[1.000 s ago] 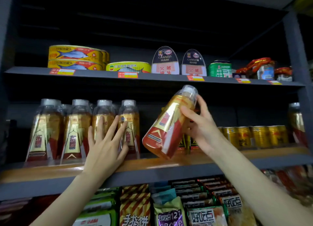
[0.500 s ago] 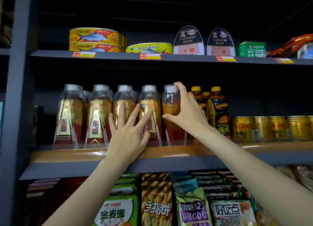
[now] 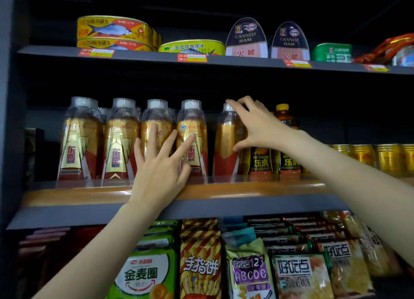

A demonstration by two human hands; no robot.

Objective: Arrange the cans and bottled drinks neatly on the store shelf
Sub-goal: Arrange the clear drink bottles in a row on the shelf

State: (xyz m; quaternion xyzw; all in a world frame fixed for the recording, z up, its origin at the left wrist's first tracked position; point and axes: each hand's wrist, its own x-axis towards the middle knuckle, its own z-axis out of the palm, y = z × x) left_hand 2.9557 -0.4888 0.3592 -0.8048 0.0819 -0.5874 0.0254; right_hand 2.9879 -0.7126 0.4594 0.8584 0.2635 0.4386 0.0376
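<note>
1. Head view, far left: a grey upright post [image 3: 9, 96] frames the middle shelf [image 3: 224, 206], whose front edge carries an orange rail [image 3: 67, 195].
2. Four clear bottles stand upright in a row behind the rail, each part-filled with amber drink under a gold and red label; the first bottle [image 3: 79, 139] and second bottle [image 3: 121, 141] stand free, with more caps just visible behind them.
3. The left hand [image 3: 161, 164] has its fingers straight and spread, gripping nothing; its fingertips [image 3: 154, 128] rest against the third bottle [image 3: 154, 128] and the fourth bottle [image 3: 192, 130].
4. A narrow gap separates the fourth bottle from the fifth bottle [image 3: 226, 146], which stands upright on the shelf at the right end of the row.
5. The right hand [image 3: 257, 123] grasps this fifth bottle, index finger curled over the cap and thumb against its side.
6. Just beside it to the right stand two dark bottles [image 3: 289, 141] with yellow caps and black labels.
7. Farther right, a row of gold cans [image 3: 387, 157] runs to the frame edge.
8. Dark open room lies above the bottle caps, under the top shelf [image 3: 246, 61], which holds flat fish tins [image 3: 116, 29], two ham tins [image 3: 246, 40] and a green tin [image 3: 331, 52].
9. Below, snack bags [image 3: 199, 265] fill the lower shelf.
</note>
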